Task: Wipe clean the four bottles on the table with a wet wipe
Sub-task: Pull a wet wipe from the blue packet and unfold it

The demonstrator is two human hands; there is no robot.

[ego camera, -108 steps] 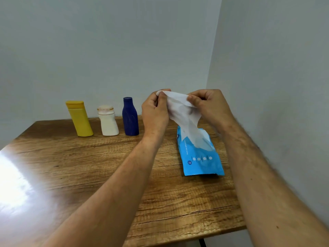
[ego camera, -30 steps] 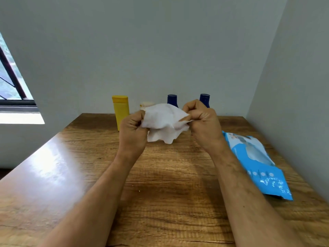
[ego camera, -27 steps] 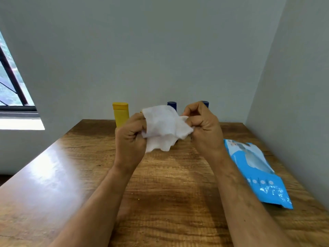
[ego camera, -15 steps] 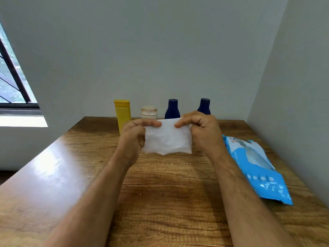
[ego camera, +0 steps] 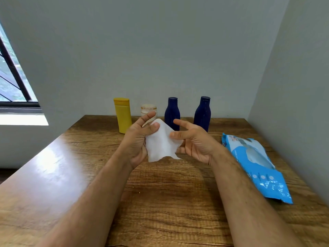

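Observation:
Four bottles stand in a row at the table's far edge: a yellow bottle [ego camera: 122, 116], a small white bottle [ego camera: 148, 109] partly hidden behind my fingers, and two dark blue bottles [ego camera: 172, 112] [ego camera: 203, 113]. In front of them, above the table, my left hand [ego camera: 138, 141] pinches a white wet wipe [ego camera: 160, 143] between thumb and fingers, with the index finger stretched out. My right hand [ego camera: 195, 140] is beside it with straight, spread fingers, its thumb touching the wipe's right edge.
A blue wet wipe pack [ego camera: 254, 166] lies flat on the wooden table [ego camera: 160, 196] at the right, near the side wall. A window [ego camera: 10, 82] is at the far left. Walls close off the table's back and right.
The wipe was stretched flat between both hands' pinches half a second ago. Now my right hand has loosened with its fingers spread, and the wipe hangs mostly from my left hand.

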